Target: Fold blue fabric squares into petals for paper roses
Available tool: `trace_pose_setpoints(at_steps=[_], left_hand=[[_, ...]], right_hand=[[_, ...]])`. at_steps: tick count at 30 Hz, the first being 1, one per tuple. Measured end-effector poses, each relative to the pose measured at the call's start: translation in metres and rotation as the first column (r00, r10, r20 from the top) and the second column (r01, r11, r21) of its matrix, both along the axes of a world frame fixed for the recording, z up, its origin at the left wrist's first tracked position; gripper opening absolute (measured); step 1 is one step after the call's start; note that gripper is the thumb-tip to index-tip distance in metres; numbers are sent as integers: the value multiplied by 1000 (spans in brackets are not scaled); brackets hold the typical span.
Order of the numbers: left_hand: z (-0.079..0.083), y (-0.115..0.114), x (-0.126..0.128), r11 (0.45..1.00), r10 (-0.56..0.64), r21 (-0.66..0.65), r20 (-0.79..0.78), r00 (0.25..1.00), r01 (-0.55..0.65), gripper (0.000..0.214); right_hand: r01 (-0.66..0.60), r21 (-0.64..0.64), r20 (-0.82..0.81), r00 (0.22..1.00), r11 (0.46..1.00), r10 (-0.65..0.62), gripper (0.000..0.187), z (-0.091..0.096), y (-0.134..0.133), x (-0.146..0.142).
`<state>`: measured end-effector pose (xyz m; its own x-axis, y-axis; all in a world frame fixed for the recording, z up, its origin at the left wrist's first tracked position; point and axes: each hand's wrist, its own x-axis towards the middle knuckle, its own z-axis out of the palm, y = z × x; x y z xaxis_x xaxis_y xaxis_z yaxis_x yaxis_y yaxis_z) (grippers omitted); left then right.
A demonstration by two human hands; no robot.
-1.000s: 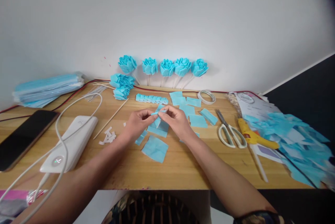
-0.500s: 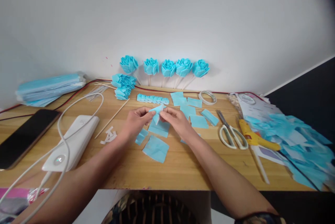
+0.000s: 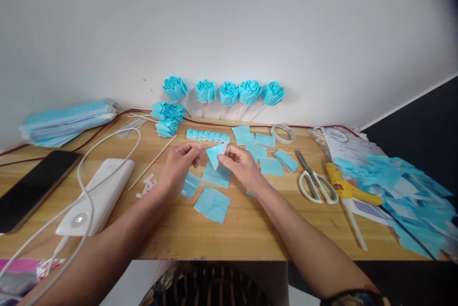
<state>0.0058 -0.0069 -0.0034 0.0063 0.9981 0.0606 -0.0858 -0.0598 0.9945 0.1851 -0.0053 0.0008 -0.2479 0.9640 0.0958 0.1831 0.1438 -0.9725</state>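
Over the middle of the table, my right hand (image 3: 242, 163) pinches a folded light-blue fabric piece (image 3: 213, 155) between thumb and fingers. The piece is roughly triangular and shows a white edge on its right side. Just left of it, my left hand (image 3: 182, 162) has thumb and fingertips closed together, a small gap away from the piece, with nothing visible in them. Beneath the hands lie flat blue fabric squares (image 3: 213, 204), one partly covered by the held piece. Behind the hands is a row of folded blue pieces (image 3: 207, 135).
Blue fabric roses on sticks (image 3: 229, 93) lean on the wall. Scissors (image 3: 315, 182), a yellow glue gun (image 3: 343, 184), a tape roll (image 3: 282, 133) and blue scraps (image 3: 411, 196) lie right. A power bank (image 3: 96, 196), phone (image 3: 37, 186) and stacked masks (image 3: 69, 122) are left.
My left hand has let go of the folded fabric piece and drawn back a little to the left. My right hand still holds the piece, its blue face now showing more.
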Motion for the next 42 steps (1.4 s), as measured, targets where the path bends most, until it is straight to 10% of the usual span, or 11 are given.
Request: trace_pose_setpoints(at_steps=[8, 42], left_hand=[[-2, -2, 6, 980, -147, -150, -100, 984, 131, 38], [8, -2, -4, 992, 61, -83, -319, 946, -92, 32]], right_hand=[[-33, 8, -4, 999, 999, 34, 34, -4, 1, -2], [-23, 6, -123, 992, 1000, 24, 31, 9, -2, 5]])
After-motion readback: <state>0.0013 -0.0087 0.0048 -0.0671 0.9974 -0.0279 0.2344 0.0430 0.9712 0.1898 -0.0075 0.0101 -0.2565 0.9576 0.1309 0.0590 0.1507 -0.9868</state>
